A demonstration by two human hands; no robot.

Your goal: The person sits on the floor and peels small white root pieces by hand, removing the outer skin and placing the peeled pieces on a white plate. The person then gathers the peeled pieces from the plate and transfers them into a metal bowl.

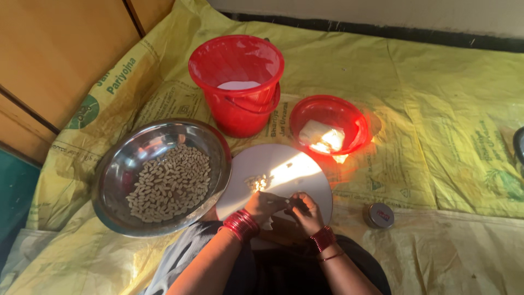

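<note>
My left hand (263, 205) and my right hand (305, 210) meet over the near edge of a round white board (295, 169), fingertips pinched together on a small pale piece I cannot make out clearly. Both wrists wear red bangles. A little heap of small pale pieces (256, 182) lies on the board just beyond my left hand. To the left stands a wide steel bowl (117, 169) holding many pale nut-like kernels (169, 183).
A red bucket (237, 82) with white contents stands behind the board. A red bowl (327, 123) holding a pale block sits at the right. A small round tin (379, 214) lies right of my hands. Yellow plastic sheeting (436, 109) covers the floor; wooden panels stand at the left.
</note>
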